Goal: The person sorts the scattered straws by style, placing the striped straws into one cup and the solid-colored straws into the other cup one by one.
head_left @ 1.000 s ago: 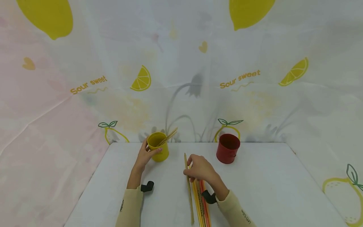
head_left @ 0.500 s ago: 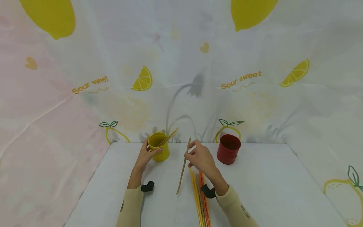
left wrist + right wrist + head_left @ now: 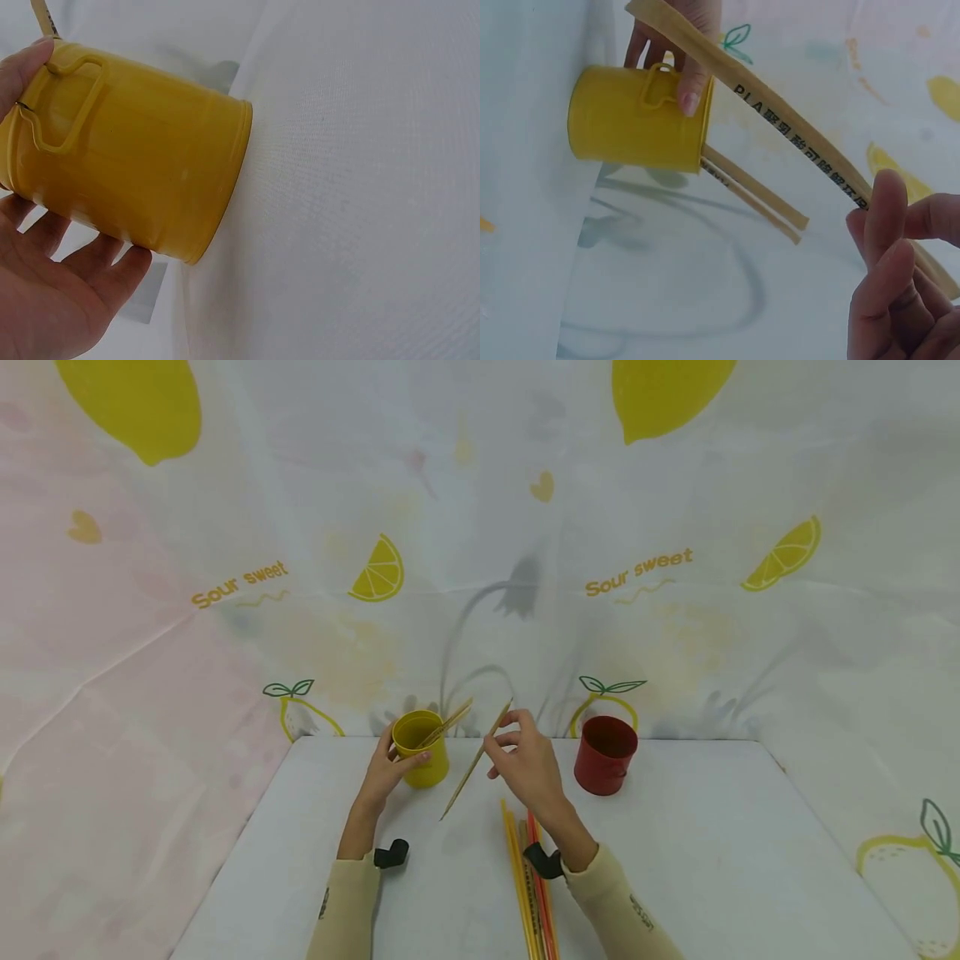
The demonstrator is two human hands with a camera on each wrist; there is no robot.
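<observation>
In the head view, my left hand (image 3: 384, 777) holds a small yellow metal bucket (image 3: 429, 773), thumb and fingers on either side of it. The left wrist view shows a wire handle on the wall of the yellow bucket (image 3: 142, 150). Wrapped straws (image 3: 454, 718) lean out over its right rim. My right hand (image 3: 531, 768) pinches another paper-wrapped straw (image 3: 467, 785), slanted with its lower end toward the bucket. Printed letters show on this straw's wrapper (image 3: 780, 124) in the right wrist view, where my right fingers (image 3: 889, 217) grip it.
A red metal bucket (image 3: 604, 768) stands at the back right of the white table (image 3: 712, 860). Several yellow, orange and paper-wrapped straws (image 3: 529, 893) lie in a bundle at the front middle, beside my right sleeve (image 3: 622, 902). A lemon-print cloth (image 3: 480, 543) hangs behind.
My right hand has lifted the wrapped straw off beside the bundle and moved it away from me, swinging its lower end left toward the yellow bucket. My left hand stays on the bucket.
</observation>
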